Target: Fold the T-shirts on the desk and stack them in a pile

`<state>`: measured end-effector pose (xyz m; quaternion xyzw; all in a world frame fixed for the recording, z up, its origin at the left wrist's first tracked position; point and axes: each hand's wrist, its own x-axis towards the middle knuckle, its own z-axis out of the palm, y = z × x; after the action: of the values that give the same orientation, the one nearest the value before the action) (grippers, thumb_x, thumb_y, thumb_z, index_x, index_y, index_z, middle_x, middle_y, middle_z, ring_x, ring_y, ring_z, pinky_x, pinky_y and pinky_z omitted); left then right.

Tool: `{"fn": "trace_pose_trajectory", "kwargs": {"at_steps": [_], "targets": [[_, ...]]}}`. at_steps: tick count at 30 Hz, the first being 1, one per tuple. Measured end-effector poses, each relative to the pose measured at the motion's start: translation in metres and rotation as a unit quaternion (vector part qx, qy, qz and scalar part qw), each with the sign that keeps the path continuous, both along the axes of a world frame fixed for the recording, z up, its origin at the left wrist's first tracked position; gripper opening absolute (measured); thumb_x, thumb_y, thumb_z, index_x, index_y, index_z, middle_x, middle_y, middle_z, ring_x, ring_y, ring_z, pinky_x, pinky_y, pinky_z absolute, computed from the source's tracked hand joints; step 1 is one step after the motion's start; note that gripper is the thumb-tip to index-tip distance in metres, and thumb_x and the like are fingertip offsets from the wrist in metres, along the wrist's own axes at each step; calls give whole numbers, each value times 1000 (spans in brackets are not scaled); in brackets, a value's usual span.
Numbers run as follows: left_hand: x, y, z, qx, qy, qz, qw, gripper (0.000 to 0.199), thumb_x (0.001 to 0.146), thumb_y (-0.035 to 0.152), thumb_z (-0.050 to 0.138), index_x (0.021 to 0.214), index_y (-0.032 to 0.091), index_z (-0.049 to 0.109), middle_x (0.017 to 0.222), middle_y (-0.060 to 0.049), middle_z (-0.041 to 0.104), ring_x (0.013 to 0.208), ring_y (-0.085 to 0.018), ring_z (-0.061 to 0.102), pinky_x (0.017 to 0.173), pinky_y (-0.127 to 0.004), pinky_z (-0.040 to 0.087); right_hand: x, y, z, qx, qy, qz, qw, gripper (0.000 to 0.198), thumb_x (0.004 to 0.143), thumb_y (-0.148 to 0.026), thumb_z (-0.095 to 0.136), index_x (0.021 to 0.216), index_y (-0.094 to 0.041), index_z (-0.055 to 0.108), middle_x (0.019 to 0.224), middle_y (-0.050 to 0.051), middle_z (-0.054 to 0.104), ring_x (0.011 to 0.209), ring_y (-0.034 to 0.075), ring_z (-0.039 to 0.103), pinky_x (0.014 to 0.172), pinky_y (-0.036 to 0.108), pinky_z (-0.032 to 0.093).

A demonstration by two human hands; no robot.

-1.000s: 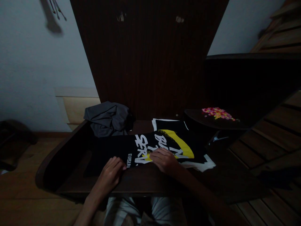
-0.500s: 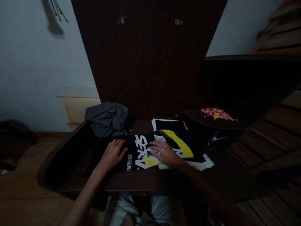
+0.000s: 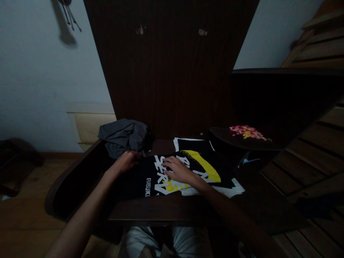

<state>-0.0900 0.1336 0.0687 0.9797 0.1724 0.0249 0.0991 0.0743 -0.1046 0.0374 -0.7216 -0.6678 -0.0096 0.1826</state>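
Note:
A black T-shirt with bold white lettering and a yellow print lies flattened across the dark wooden tabletop. White cloth edges show along its right end and top. My right hand rests palm down on the lettering, fingers spread, open. At the far left part of the shirt, my left hand touches the black cloth with its fingers slightly bent and apart. Just beyond it is a crumpled grey cloth. The shirt's left end is hard to make out against the dark surface.
A raised curved rim bounds the tabletop on the left. A tall dark panel stands behind. To the right, a small shelf carries a pile of pink, red and yellow bits. Slatted wood is at the far right.
My left hand has moved away from me toward the grey cloth, its fingers now more bent. My right hand has slid slightly left over the lettering. The shirt stays in place.

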Motion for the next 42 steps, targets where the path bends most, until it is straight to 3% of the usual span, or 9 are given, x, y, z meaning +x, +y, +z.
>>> {"fn": "trace_pose_trajectory", "kwargs": {"at_steps": [5,8,12,16,20,24,29,35,42], "targets": [[-14,-26,2,-13,25,8,1000,40,74,8,47,108,16,67,79,-7,71,77,-22,67,66,-28,44,3,23,-1,24,14,13,1000,37,89,-25,59,125,-17,60,133,12,57,122,24,49,103,40,41],[-18,-33,-2,-24,45,17,999,30,74,10,49,96,17,69,85,-8,71,80,-21,67,69,-27,46,1,41,-1,21,16,15,1000,45,87,-21,61,132,-17,54,138,12,53,126,24,44,105,40,37],[-23,-24,-12,15,-33,43,998,33,77,14,52,108,15,63,104,-12,67,92,-22,65,81,-30,48,0,62,-7,12,12,1,1000,46,88,-19,59,134,-16,51,134,12,55,122,24,46,103,41,36],[-29,-8,-18,64,-54,70,994,33,77,17,55,109,13,62,113,-17,64,106,-26,61,93,-35,46,-1,75,-17,8,-2,-41,999,33,90,-23,58,123,-17,57,117,11,60,112,25,50,96,41,37],[-38,-1,-18,16,-13,62,998,29,78,16,53,105,16,64,93,-10,69,89,-22,65,82,-30,47,-5,75,-20,13,-19,-44,999,16,87,-19,57,102,-17,62,105,9,60,106,24,50,91,38,39],[-45,-3,-14,-20,-7,36,999,48,73,17,56,121,17,59,81,-4,68,79,-19,65,72,-26,47,-7,70,-17,31,-33,3,999,12,81,-13,57,91,-18,61,99,7,60,98,22,50,86,34,40],[-46,-2,-11,-16,-7,-15,1000,21,68,15,56,86,18,67,90,-7,68,82,-20,65,76,-27,48,-7,68,-16,25,-39,21,999,23,77,-13,57,100,-18,60,99,6,63,94,22,52,84,33,40],[-46,11,-8,-18,24,20,999,20,71,19,52,87,19,64,89,-7,70,87,-23,67,78,-29,49,8,62,-7,-22,-104,-25,994,17,81,-20,58,94,-16,67,105,11,65,104,26,53,88,37,37],[-44,39,-15,-11,12,30,999,36,72,25,50,102,17,67,115,-12,68,108,-25,64,96,-32,47,61,48,24,-148,-130,-64,978,20,76,-23,61,92,-19,72,95,10,71,103,27,59,91,37,34]]}}
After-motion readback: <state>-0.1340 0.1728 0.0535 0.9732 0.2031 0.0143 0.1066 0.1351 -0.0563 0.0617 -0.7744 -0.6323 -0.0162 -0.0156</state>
